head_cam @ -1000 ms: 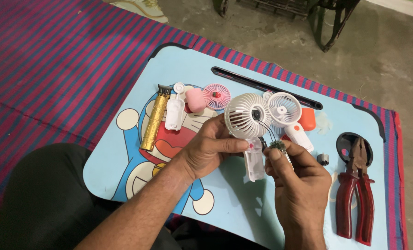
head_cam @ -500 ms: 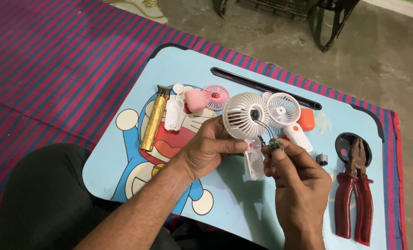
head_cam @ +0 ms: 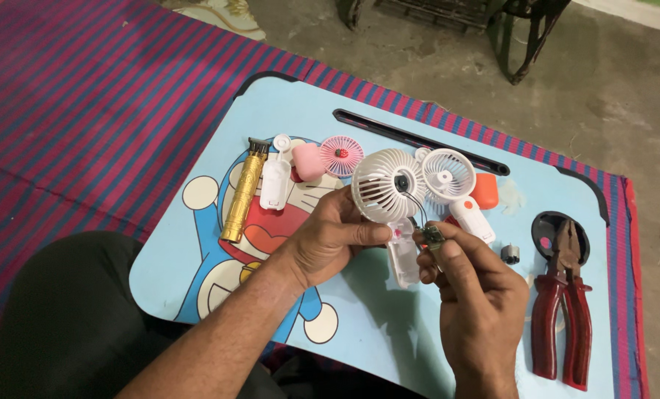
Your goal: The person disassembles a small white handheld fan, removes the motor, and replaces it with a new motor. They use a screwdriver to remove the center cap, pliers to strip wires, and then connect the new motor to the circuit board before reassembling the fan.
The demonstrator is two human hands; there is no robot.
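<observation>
My left hand [head_cam: 328, 238] grips a small white hand fan [head_cam: 383, 186] by its neck, its round grille tilted up above the light blue lap table [head_cam: 359, 332]. Thin dark wires run from the fan's hub down to a little motor [head_cam: 433, 236] pinched between the fingers of my right hand [head_cam: 472, 294]. The fan's white handle shell [head_cam: 404, 258] hangs open between the two hands. A second white fan [head_cam: 452, 181] lies just behind on the table.
On the table lie a gold hair trimmer [head_cam: 243, 193], a white plastic part [head_cam: 275, 181], a pink fan [head_cam: 328, 157], an orange piece [head_cam: 485, 191], a small metal cylinder [head_cam: 510, 254], a black disc [head_cam: 548, 230] and red-handled pliers [head_cam: 563, 310]. A striped mat [head_cam: 86, 111] lies underneath.
The fan head has tipped slightly left and my right hand has drawn the motor a little away from it; the wires show more.
</observation>
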